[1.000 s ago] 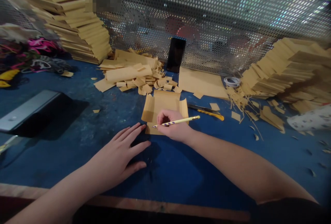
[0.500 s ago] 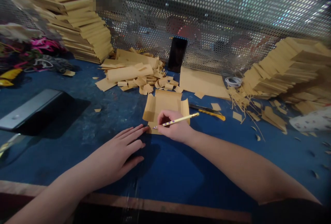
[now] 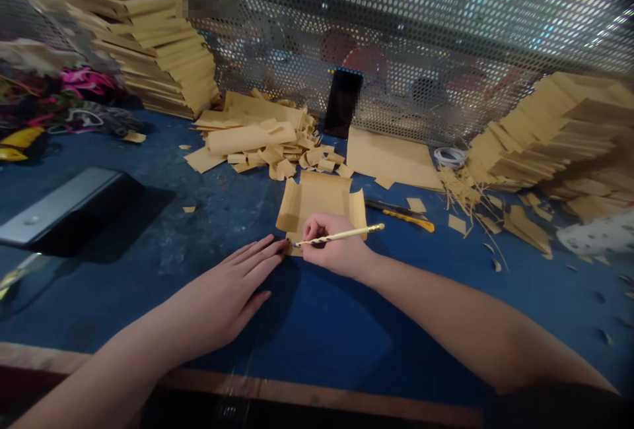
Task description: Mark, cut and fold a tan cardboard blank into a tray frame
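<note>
1. Near the middle of the blue table [image 3: 148, 231], the left hand [image 3: 232, 294] has slid forward since 1 second ago; its flat, spread fingertips now touch the near left corner of the folded brown card [image 3: 319, 198], where before they lay just short of it.
2. That looks like the card being pinned down for marking.
3. At 3 o'clock from that hand, the right hand [image 3: 331, 244] is closed around a yellow pencil [image 3: 341, 236], its tip at the card's near edge and its far end pointing toward 3 o'clock; this grip has barely changed.
4. The card lies flat, with both side flaps creased upward and a notched far edge.
5. At 12 o'clock lies a heap of card offcuts [image 3: 257, 142]; at 2 o'clock, a yellow utility knife [image 3: 403, 213].
</note>
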The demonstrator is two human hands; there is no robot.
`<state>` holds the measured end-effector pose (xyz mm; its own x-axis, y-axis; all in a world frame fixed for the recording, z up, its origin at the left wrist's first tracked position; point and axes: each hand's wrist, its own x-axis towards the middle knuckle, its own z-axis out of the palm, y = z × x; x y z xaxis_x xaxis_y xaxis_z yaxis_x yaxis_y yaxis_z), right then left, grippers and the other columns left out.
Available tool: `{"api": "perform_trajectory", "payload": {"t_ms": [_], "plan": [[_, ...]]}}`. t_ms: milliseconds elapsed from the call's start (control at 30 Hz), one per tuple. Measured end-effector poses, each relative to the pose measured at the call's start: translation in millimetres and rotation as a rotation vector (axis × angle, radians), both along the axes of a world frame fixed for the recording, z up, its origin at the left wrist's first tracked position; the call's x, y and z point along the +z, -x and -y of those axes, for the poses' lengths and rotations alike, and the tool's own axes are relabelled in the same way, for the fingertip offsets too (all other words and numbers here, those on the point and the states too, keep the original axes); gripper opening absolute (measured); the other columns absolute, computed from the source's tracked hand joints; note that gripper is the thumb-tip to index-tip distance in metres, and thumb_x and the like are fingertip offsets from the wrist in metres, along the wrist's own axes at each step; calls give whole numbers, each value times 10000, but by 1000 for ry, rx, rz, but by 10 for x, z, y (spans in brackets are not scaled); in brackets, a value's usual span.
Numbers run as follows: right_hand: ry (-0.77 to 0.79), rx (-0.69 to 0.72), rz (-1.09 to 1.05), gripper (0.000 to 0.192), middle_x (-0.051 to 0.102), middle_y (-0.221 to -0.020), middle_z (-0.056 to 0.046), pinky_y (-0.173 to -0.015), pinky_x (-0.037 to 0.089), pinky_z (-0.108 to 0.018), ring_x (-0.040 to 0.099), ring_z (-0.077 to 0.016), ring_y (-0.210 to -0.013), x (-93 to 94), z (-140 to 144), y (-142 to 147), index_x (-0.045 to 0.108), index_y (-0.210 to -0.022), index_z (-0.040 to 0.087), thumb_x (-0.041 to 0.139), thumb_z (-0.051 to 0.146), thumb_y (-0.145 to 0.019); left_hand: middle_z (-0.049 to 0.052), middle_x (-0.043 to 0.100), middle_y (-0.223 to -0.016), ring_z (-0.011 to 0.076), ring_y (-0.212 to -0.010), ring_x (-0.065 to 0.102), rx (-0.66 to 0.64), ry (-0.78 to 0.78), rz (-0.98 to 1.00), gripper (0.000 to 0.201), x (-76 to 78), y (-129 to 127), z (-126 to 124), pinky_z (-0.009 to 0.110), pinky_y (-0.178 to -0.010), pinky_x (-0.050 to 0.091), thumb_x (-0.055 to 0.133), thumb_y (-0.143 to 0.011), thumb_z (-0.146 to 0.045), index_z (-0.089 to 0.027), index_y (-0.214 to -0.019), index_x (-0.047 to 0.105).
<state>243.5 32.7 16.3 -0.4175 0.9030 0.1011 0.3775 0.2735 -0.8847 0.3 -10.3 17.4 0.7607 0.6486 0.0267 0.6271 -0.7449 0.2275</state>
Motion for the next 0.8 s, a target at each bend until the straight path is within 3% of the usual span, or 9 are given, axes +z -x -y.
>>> {"api": "perform_trajectory", "payload": {"t_ms": [800], "plan": [[-16, -24, 25, 149, 591, -725, 9, -563, 407, -232, 509, -106, -608, 16, 9, 23, 480, -682, 195, 622, 164, -715, 27, 248, -1569, 259, -1448, 223, -5, 9, -7, 504, -12, -11, -15, 453, -1156, 337, 429, -977, -299, -214, -1468, 359]]}}
